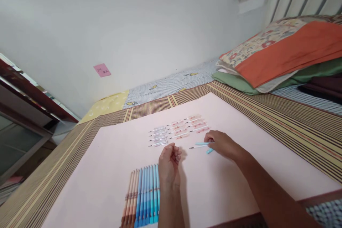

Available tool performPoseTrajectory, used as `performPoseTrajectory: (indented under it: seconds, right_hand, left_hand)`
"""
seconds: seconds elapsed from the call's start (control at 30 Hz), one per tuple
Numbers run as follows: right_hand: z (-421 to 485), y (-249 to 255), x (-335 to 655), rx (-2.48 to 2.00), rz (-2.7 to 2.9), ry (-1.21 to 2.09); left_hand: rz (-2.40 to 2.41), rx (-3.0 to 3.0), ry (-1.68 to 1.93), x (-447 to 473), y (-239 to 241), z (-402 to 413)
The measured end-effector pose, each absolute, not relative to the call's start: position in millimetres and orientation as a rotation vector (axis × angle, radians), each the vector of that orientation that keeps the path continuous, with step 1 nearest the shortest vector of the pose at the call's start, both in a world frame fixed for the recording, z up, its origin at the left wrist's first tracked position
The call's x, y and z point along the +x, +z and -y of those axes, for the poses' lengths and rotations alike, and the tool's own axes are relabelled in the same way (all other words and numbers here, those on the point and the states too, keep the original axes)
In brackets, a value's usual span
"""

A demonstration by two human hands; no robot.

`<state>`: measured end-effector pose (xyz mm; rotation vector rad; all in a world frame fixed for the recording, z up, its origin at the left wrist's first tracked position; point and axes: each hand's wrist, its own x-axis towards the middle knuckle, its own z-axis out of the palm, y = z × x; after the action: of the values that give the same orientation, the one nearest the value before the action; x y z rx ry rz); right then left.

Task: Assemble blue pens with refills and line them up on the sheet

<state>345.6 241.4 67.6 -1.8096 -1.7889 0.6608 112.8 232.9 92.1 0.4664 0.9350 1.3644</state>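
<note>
My right hand [223, 144] rests on the pale pink sheet [112, 171] with its fingers closed on a light blue pen [201, 145] whose tip points left; a blue piece [209, 151] pokes out beneath the hand. My left hand [169, 165] hovers beside it, fingers curled loosely into a fist, nothing visible in them. Just beyond both hands lie rows of clear pen parts and refills [178, 131]. Near my left wrist lies a tidy row of blue and peach pen barrels [143, 196].
The pink sheet lies on a striped mat [294, 124] on a bed. Folded blankets and a pillow [283, 53] are stacked at the right. A white wall with a pink note [102, 70] is behind. A dark wooden cabinet [24, 114] stands at left.
</note>
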Motion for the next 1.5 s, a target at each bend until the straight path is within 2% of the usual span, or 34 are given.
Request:
performPoseTrajectory:
  seconds: [0.2, 0.33, 0.57, 0.73, 0.9, 1.0, 1.1, 1.37, 1.5]
  right_hand:
    - [-235, 91, 328, -1.557, 1.768, 0.745]
    - [-226, 114, 304, -1.258, 1.756, 0.954]
    - [-218, 126, 287, -1.22, 1.644, 0.961]
    - [-226, 117, 309, -1.401, 1.569, 0.824]
    - [-228, 103, 322, -1.652, 1.713, 0.623]
    - [-225, 102, 320, -1.765, 1.845, 0.587]
    - [-222, 106, 314, -1.803, 1.93, 0.605]
    - [-224, 99, 299, -1.831, 2.104, 0.54]
    - [-229, 91, 296, -1.851, 2.12, 0.498]
  left_hand:
    - [-0.923, 0.368, 1.257, 136, 90, -224]
    - [-0.853, 0.334, 1.191, 145, 90, -218]
    - [-0.723, 0.033, 1.264, 133, 91, -227]
    - [-0.776, 0.231, 1.352, 128, 88, -231]
    - [-1.18, 0.63, 1.368, 123, 73, -236]
    - [-1.473, 1.116, 1.314, 116, 69, -237]
    - [-1.565, 1.492, 1.201, 107, 74, -235]
    - [-1.566, 1.463, 1.359, 95, 87, -239]
    - [-1.461, 1.135, 1.452, 96, 84, -242]
